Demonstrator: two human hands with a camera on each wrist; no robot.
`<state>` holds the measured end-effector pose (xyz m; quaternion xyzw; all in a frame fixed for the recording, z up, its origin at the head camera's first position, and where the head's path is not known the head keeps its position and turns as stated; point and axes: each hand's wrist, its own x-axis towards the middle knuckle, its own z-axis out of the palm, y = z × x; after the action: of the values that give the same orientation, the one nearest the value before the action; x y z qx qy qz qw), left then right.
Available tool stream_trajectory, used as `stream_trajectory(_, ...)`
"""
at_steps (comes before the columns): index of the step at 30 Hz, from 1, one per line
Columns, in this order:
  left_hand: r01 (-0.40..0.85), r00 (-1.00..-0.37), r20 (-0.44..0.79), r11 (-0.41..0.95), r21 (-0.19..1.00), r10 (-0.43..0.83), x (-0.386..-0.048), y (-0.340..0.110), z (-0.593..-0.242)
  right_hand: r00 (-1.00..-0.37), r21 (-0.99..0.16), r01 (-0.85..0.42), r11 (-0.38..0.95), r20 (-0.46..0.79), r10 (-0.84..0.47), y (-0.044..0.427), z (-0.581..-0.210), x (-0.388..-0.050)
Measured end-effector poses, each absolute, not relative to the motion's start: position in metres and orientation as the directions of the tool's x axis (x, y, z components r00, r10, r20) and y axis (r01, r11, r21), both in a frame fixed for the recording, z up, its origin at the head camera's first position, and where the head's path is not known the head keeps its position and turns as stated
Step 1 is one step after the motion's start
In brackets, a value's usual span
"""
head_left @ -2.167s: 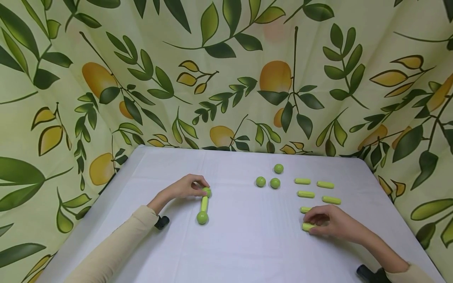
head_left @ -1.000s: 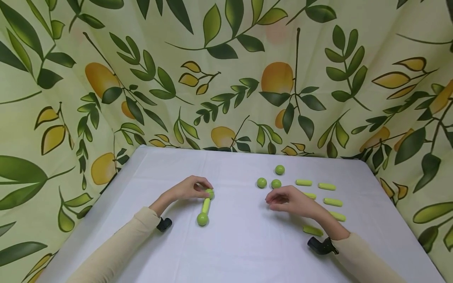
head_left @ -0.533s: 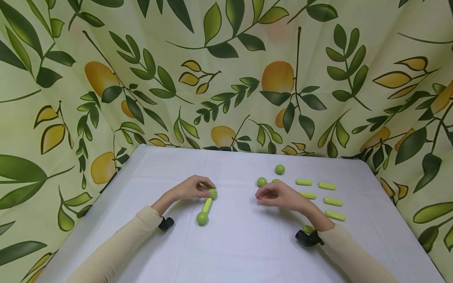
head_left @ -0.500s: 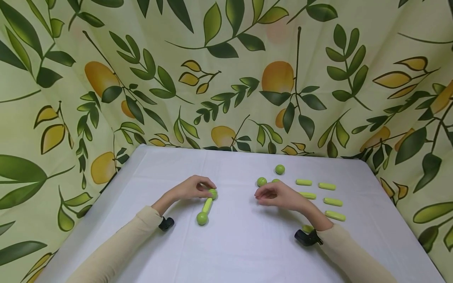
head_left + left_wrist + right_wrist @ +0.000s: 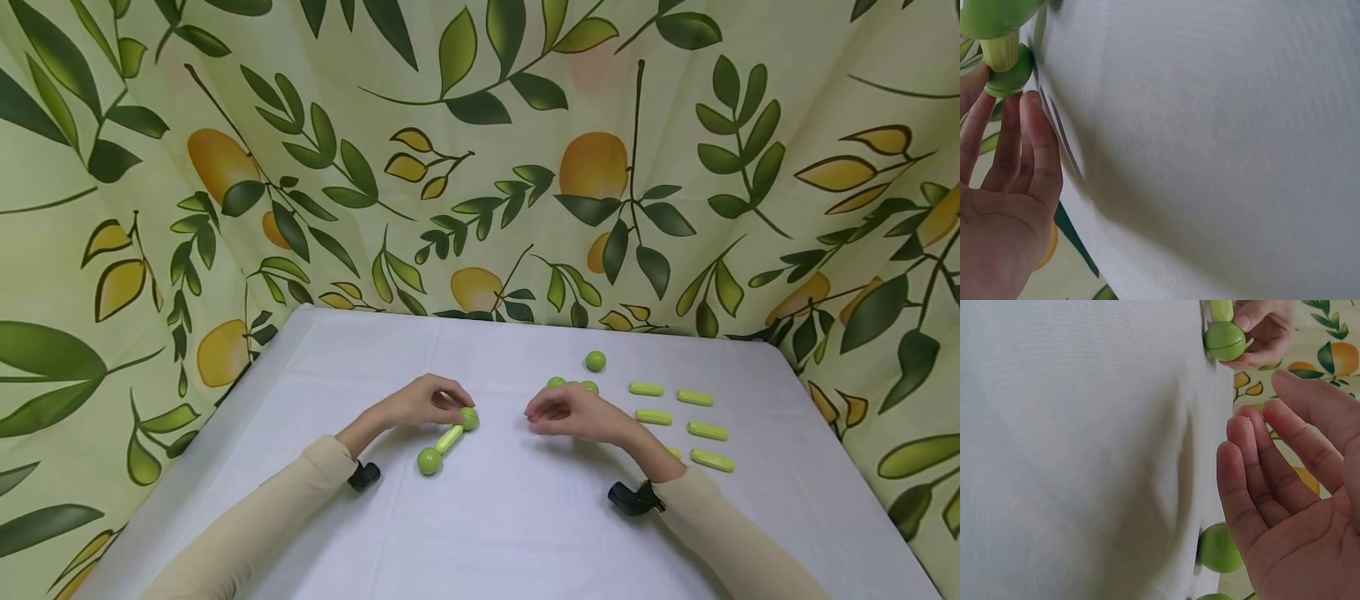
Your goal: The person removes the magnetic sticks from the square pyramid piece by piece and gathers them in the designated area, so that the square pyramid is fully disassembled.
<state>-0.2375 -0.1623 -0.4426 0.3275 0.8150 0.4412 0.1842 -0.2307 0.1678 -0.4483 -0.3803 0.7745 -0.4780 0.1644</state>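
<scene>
My left hand pinches a glossy green ball between thumb and fingers. A pale green stick joins it to a second green ball, making a dumbbell shape that lies slanted on the white table. In the left wrist view the near ball looms large and partly hides the stick. My right hand hovers to the right of the dumbbell with its fingers loosely bent. The right wrist view shows nothing in its grasp, and a loose ball lies beyond the fingers.
Behind the right hand are three loose green balls, the farthest one fully visible. Several pale green sticks lie in rows at the right, one mostly hidden by the right forearm. A leaf-patterned curtain borders the white-covered table.
My right hand has left a stick at the right front and moved left towards the middle, carrying nothing. My left hand has swung the pinched ball to the right, so the dumbbell slants more.
</scene>
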Motion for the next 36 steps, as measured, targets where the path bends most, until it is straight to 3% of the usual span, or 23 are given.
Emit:
stream_trajectory(12, 0.336, -0.671, -0.034, 0.344, 0.877, 0.741, -0.232, -0.152, -0.446, -0.607, -0.881, -0.427, 0.206, 0.11, -0.787, 0.151, -0.451, -0.233)
stream_trajectory(21, 0.312, -0.634, -0.057, 0.323, 0.894, 0.771, -0.226, -0.146, -0.446, -0.626, -0.877, -0.412, 0.246, 0.076, -0.776, 0.143, -0.453, -0.233)
stream_trajectory(36, 0.29, -0.713, -0.126, 0.453, 0.843, 0.69, -0.203, -0.174, -0.443, -0.595, -0.882, -0.418, 0.216, 0.086, -0.799, 0.122, -0.457, -0.236)
